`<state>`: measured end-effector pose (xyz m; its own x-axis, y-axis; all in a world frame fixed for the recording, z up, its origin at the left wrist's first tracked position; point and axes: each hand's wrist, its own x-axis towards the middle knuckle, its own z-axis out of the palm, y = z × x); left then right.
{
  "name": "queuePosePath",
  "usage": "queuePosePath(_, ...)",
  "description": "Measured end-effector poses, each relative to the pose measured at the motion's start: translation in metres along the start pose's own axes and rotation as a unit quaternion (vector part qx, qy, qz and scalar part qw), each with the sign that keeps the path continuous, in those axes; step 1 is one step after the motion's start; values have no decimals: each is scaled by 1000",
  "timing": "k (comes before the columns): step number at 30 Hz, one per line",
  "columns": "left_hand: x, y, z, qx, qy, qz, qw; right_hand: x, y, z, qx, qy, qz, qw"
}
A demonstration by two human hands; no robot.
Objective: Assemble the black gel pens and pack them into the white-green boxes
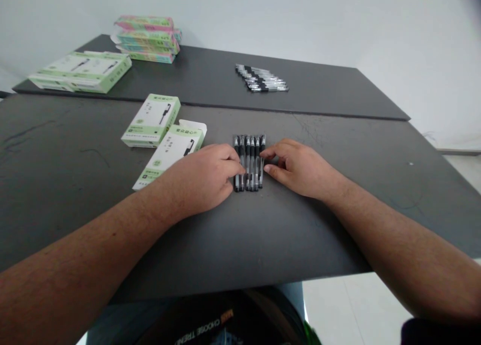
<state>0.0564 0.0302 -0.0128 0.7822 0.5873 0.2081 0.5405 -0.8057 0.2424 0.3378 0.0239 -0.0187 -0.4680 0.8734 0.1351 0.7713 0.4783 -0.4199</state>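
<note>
Several clear pens with black caps and grips (252, 159) lie side by side in an upright row on the dark table. My left hand (210, 177) rests at the row's left side, with a fingertip over the leftmost pens and its thumb low beside them. On the other side, my right hand (296, 167) has thumb and forefinger apart, their tips against or very near the rightmost pen. Neither hand is closed around a pen. Partly behind my left hand and forearm lies a white and green pen box (169, 152) with its end flap raised.
Another white and green box (152, 119) lies just behind the flapped one. On the raised rear board (319, 89) are a loose bunch of pens (261, 78), more flat green boxes (82, 71) at left, and a stack of colourful cartons (146, 39). A white wall stands behind.
</note>
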Motion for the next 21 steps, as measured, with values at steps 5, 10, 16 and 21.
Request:
queuePosePath(5, -2, 4, 3, 4, 6, 1, 1000, 0, 0, 0, -7, 0, -4, 1000)
queuePosePath(10, -3, 6, 5, 21, -14, 14, 1000, 0, 0, 0, 2, 3, 2, 1000)
queuePosePath(16, -1, 11, 7, 20, -4, -33, 999, 0, -2, -2, -4, 2, 9, 1000)
queuePosePath(21, 7, 28, 6, 72, 2, -182, 981, 3, -3, 1, -7, 27, 17, 999)
